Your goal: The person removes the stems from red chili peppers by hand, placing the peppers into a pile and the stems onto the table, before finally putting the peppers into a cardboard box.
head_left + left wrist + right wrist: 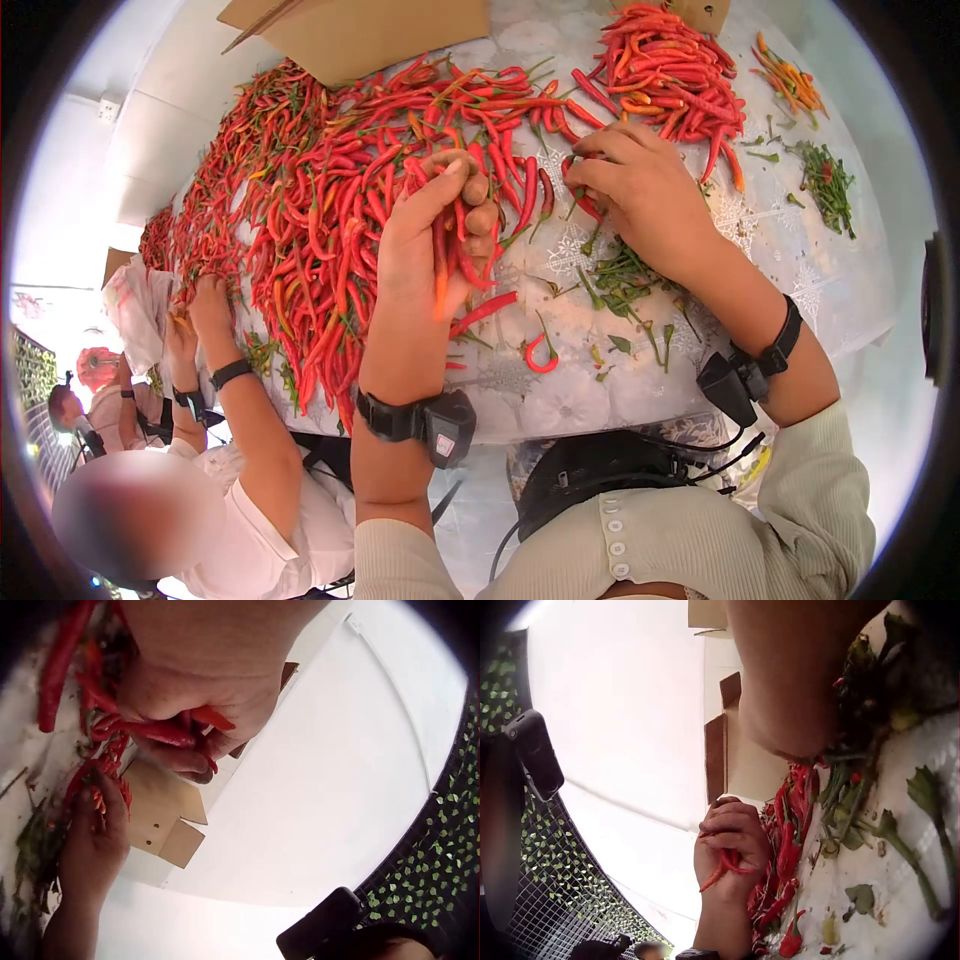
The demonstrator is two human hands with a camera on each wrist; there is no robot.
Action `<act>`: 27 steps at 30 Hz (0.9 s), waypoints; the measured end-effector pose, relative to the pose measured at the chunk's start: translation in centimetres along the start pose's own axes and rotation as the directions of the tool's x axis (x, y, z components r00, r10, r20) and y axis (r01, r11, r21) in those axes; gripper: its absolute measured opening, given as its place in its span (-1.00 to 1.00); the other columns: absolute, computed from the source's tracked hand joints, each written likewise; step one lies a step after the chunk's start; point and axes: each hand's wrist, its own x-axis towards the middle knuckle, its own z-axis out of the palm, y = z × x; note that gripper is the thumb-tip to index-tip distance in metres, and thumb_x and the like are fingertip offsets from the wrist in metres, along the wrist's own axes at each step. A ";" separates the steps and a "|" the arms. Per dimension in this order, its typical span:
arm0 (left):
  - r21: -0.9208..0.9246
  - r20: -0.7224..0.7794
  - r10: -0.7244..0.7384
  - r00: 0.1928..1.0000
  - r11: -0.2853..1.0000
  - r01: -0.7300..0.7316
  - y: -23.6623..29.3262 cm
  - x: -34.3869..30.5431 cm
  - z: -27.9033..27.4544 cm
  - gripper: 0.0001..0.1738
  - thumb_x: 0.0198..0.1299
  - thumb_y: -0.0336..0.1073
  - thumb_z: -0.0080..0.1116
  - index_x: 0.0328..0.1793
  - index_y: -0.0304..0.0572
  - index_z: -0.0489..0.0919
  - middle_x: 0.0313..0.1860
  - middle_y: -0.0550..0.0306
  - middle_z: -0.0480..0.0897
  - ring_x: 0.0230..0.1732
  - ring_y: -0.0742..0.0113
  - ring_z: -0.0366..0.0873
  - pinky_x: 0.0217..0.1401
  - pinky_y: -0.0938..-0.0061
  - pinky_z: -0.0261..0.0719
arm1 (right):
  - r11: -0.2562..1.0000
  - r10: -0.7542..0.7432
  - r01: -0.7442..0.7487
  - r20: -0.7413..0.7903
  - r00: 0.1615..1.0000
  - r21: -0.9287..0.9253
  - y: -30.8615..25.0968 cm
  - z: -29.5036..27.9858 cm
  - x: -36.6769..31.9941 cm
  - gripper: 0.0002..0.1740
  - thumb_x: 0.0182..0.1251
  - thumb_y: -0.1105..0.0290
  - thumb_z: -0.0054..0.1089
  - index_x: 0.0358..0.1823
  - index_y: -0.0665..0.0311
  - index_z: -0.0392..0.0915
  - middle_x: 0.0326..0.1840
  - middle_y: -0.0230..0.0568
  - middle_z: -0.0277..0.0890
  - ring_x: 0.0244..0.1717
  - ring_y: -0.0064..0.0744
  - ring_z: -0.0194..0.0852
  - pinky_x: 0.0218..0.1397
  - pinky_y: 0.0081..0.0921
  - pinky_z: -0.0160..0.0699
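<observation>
My left hand [415, 240] grips several red chili peppers [465, 262] in its curled fingers, palm turned up, tips poking out below. In the left wrist view red tips [214, 718] stick out of the same fist. Over the table's middle my right hand [650, 200] has its thumb and fingers bent around a red chili pepper [587, 206], mostly hidden beneath them. Just under that wrist lies a heap of green stems [625, 285]. Beside the left hand spreads a large pile of red chilies with stems [330, 220].
A stemless chili pile [680, 75] is at the back right, with orange chilies [790, 80] and more green stems [828, 185] farther right. A cardboard box [370, 35] stands behind the large pile. At left another person's hands [208, 310] work at the pile. One loose chili [541, 355] lies near the front.
</observation>
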 end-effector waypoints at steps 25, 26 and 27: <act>0.523 -0.045 0.017 0.999 0.852 0.010 -1.8 -1.0 2.3 -0.67 -0.02 -0.37 0.37 -0.14 -0.28 0.53 -0.37 0.26 0.55 -0.41 0.58 0.47 -0.36 0.71 0.41 | -0.020 0.327 -0.463 0.443 0.835 0.886 -2.6 -2.0 0.2 -0.76 0.25 0.30 0.22 -0.19 0.29 0.47 -0.36 -0.48 0.44 -0.35 -0.70 0.36 -0.31 -0.69 0.36; 0.505 -0.046 -0.033 0.998 0.861 0.052 -1.5 -1.1 2.3 -0.66 -0.04 -0.37 0.38 -0.13 -0.28 0.53 -0.36 0.26 0.55 -0.39 0.58 0.47 -0.35 0.71 0.41 | -0.025 0.322 -0.464 0.446 0.835 0.885 -2.5 -2.0 0.2 -0.77 0.25 0.30 0.22 -0.20 0.30 0.48 -0.37 -0.48 0.44 -0.35 -0.71 0.35 -0.32 -0.70 0.35; 0.487 -0.045 -0.082 0.996 0.869 0.093 -1.0 -1.3 2.3 -0.64 -0.05 -0.38 0.39 -0.12 -0.28 0.53 -0.36 0.26 0.55 -0.37 0.57 0.48 -0.33 0.70 0.42 | -0.029 0.317 -0.465 0.449 0.835 0.885 -2.5 -2.0 0.2 -0.78 0.25 0.31 0.22 -0.21 0.30 0.48 -0.39 -0.48 0.44 -0.36 -0.72 0.35 -0.32 -0.70 0.34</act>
